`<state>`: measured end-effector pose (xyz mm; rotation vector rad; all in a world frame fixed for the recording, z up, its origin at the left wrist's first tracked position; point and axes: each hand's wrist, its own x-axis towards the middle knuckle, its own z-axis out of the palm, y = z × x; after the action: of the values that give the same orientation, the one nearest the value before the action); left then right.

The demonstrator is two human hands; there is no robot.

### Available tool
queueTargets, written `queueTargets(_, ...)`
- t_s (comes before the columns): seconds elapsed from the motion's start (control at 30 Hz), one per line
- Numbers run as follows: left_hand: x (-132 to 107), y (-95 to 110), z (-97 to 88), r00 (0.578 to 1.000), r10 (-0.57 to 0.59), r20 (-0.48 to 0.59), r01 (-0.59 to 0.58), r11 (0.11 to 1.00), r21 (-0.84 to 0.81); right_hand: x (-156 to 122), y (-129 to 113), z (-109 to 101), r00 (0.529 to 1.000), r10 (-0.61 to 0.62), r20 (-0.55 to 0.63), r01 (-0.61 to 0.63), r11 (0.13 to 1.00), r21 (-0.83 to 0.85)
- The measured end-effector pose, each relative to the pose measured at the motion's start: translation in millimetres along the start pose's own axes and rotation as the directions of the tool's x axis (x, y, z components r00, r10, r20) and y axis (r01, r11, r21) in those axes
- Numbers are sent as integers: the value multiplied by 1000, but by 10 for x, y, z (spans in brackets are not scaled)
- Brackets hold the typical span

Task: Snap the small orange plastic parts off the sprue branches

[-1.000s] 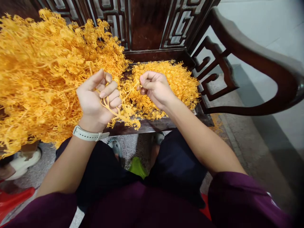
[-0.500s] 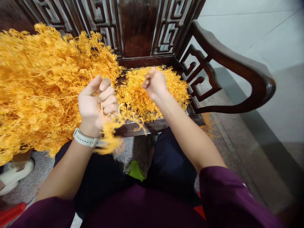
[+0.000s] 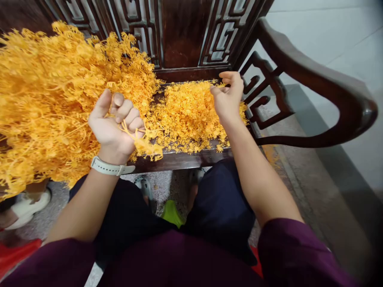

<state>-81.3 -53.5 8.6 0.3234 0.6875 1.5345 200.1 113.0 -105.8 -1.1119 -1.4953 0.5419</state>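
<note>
Yellow artificial flower sprig point(image 3: 149, 148) sits in the left hand point(image 3: 112, 121), its thin stems running out past the curled fingers and its blossoms hanging beside the heel of the palm, above the front edge of the wooden bench point(image 3: 185, 160). The left fingers are folded over the stems, with the thumb raised beside them. The right hand point(image 3: 229, 97) is over the far right of the small blossom pile point(image 3: 191, 113), thumb and fingers parted; a yellow bit shows in the gap, and whether it is touched I cannot tell. To the left, the large heap of sprigs point(image 3: 60, 103) lies just beside the left hand.

It looks like light, soft plastic: bendy stems, springy blossoms, little risk of breakage, though the fine petals probably snag on one another. The main stem seems the best hold; single blossoms call for a fingertip pinch close to the base.
</note>
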Motion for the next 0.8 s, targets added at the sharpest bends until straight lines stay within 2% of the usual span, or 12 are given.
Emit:
queueTargets(0.07, 4, 6, 40, 998, 25, -51, -22, 998, 50, -101, -258, 122, 998, -8, -57, 6, 999, -39)
queueTargets(0.1, 14, 11, 56, 997, 34, -66, -32, 999, 38, -164, -421, 172, 1000, 3, -2, -3, 1000, -12)
queueTargets(0.17, 42, 20, 75, 997, 23, -74, -28, 998, -60, -312, -774, 246, 983, 29, 181, -49, 993, 110)
queueTargets(0.27, 75, 24, 84, 996, -2, -87, -17, 976, -216, -557, -1246, 297, 893, 52, 448, -198, 938, 284)
queueTargets(0.33, 73, 10, 89, 997, 12, -82, -28, 980, -199, -707, -1453, 309, 812, 47, 582, -283, 904, 321)
queueTargets(0.43, 33, -26, 113, 999, 46, -29, -48, 997, -60, -870, -1578, 337, 705, 32, 709, -348, 886, 307)
queueTargets(0.5, -3, -43, 135, 998, 55, -16, -55, 998, 14, -922, -1570, 371, 677, 19, 736, -365, 876, 314)
queueTargets(0.57, -26, -48, 148, 998, 51, -23, -50, 998, 48, -929, -1519, 413, 704, 18, 710, -367, 865, 341)
queueTargets(0.67, -29, -46, 138, 999, 18, -32, -16, 998, 53, -863, -1371, 483, 800, 79, 595, -353, 864, 359)
queueTargets(0.8, -45, -68, 124, 991, -129, -42, 133, 986, 97, -569, -915, 503, 890, 203, 408, -355, 870, 342)
